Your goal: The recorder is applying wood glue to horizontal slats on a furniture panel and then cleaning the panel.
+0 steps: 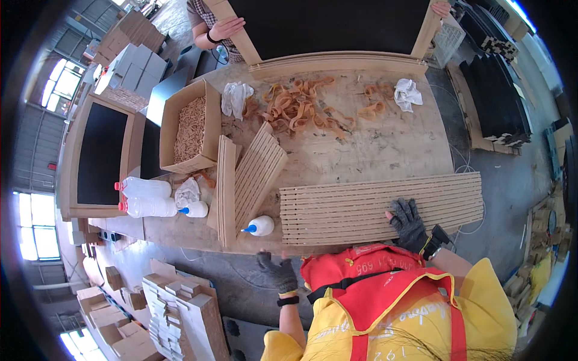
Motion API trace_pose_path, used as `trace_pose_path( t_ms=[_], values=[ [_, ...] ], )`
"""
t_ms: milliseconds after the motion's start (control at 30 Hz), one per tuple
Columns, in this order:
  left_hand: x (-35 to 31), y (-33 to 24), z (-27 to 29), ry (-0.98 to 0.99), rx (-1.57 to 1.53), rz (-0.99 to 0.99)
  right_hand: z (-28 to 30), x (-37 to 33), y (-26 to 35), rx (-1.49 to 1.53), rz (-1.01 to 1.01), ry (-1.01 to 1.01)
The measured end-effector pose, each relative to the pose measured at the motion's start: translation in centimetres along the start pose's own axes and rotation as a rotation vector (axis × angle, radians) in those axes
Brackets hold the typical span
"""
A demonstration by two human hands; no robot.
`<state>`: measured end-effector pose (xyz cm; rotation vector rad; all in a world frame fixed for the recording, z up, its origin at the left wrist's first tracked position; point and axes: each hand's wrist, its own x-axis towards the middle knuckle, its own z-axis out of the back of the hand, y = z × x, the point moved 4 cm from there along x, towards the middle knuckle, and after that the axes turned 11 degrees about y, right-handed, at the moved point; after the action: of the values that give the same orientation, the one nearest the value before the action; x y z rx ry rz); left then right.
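Observation:
My right hand [406,222], in a dark grey glove with bare fingertips, lies on a row of narrow wooden slats [337,210] placed side by side along the near table edge. Its fingers are spread and grip nothing. My left hand [276,274], gloved the same way, hovers off the near edge with fingers apart and empty. Closest to it is a white glue bottle [262,225] with a blue tip, lying on its side. More slats [260,168] lie slanted left of the middle, against a stack of longer wooden strips [226,192].
Across the table a co-worker's hand [227,28] holds a wooden frame [337,62] with a black panel. A carton [211,135] of wooden dowels, clear bottles [147,206], a second glue bottle [197,209], tangled orange bands [295,108] and white rags [407,95] occupy the tabletop.

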<state>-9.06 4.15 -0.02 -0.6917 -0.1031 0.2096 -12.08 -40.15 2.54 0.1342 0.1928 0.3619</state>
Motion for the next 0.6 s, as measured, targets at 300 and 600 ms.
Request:
trace_pose_path(
  t_ms=[300, 600],
  values=[
    [0.9, -10.6, -3.6, 0.412, 0.281, -0.726, 1.5, -2.0, -1.3, 0.113, 0.029, -0.008],
    [2.0, -14.1, -9.3, 0.604, 0.326, -0.923, 1.2, -2.8, -3.5, 0.055, 0.025, 0.005]
  ],
)
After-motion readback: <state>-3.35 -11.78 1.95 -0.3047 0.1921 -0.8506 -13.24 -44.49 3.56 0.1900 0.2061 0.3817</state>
